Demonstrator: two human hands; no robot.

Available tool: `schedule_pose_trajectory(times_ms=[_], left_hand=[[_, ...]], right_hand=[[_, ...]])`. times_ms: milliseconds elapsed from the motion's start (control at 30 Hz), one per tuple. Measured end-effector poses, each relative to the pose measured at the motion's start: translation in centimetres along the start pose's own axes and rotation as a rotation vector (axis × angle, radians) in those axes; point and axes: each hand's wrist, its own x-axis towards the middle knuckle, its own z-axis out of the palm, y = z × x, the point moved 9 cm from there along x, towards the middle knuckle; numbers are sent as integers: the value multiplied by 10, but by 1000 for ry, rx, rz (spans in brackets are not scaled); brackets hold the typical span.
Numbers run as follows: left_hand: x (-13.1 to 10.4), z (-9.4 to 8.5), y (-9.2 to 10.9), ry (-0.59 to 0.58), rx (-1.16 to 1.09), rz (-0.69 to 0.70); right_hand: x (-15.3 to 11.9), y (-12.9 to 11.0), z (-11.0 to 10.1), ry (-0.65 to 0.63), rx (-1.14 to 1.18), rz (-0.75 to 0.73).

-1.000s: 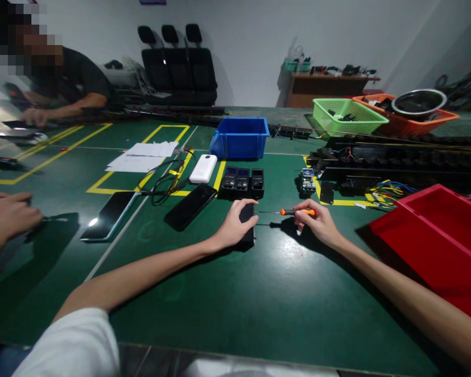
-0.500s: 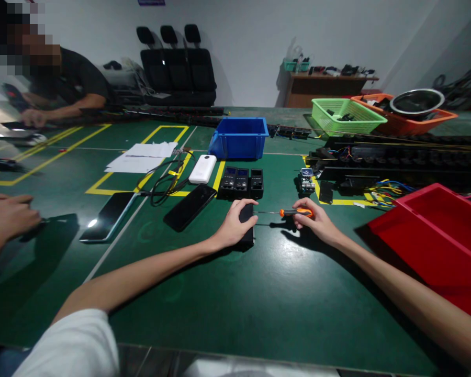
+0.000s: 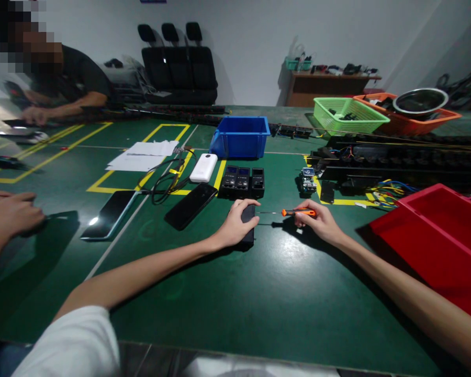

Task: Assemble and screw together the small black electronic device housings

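Note:
My left hand is wrapped over a black box on the green table. An orange and black screwdriver is pinched in my right hand. Its thin shaft points left, with the tip at the right side of the box; whether it touches is too small to tell. Just behind the box stand several black modules. To their right lies a small metal and circuit part.
Left of the box lie a black phone, a white power bank, cables and another phone. A blue bin stands behind, a red bin at right. Another person's hand rests at far left.
The view has shifted very slightly. My right hand's grip on the screwdriver looks a little changed, and its fingers sit slightly further right. My left hand still holds the box.

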Motion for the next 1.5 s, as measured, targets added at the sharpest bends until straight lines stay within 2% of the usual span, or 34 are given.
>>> schedule_pose_trajectory(times_ms=[400, 567, 800, 967, 1133, 1400, 1500], left_hand=[[0, 0, 0, 1, 0, 10], [0, -1, 0, 2, -2, 7], [0, 0, 0, 4, 0, 8], [1, 0, 0, -3, 5, 3], [1, 1, -1, -11, 0, -2], [1, 0, -1, -13, -2, 0], [1, 0, 0, -12, 3, 3]], right_hand=[[0, 3, 8, -48, -54, 56], [-1, 1, 7, -58, -60, 35], [-1, -7, -6, 59, -160, -95], [-1, 0, -5, 48, -103, -46], [-1, -4, 1, 14, -49, -27], [-2, 6, 6, -15, -68, 88], [-1, 5, 6, -28, -63, 64]])
